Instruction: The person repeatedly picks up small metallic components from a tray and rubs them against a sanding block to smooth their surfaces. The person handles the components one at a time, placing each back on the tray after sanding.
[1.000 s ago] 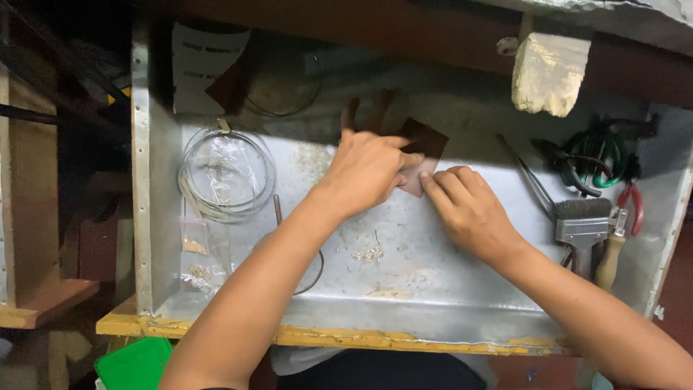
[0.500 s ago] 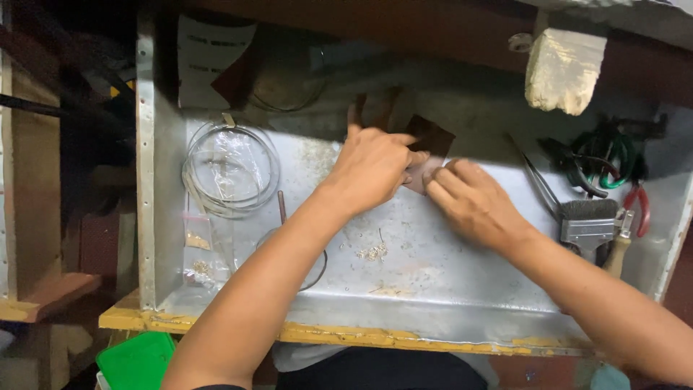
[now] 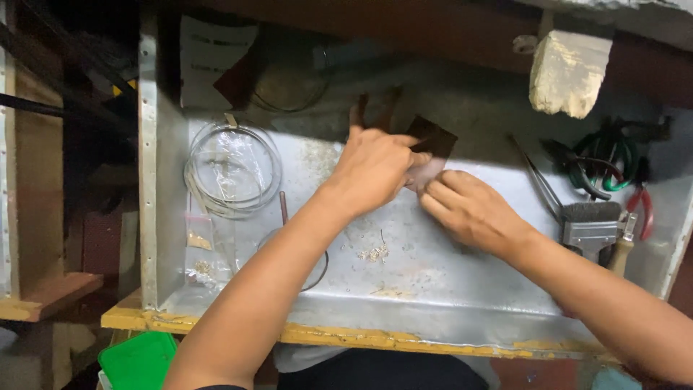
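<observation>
Head view: left hand point(image 3: 375, 167) and right hand point(image 3: 469, 209) both pinch a small dark sheet point(image 3: 432, 143). Each grip holds it above the metal-lined desk point(image 3: 433, 289), near a wire coil point(image 3: 232, 170).

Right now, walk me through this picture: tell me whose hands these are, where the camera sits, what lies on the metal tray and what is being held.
There is no machine here: a person works with two bare hands, filmed by a camera worn on the head and looking down. The left hand and the right hand meet over a shallow metal tray. Together they hold a small dark brown sheet; what the fingers do under it is hidden. On the tray lie a coil of wire on the left, a little heap of tiny metal bits in the middle, and a flat brush, tweezers and red-handled pliers on the right. A pale block hangs above.
</observation>
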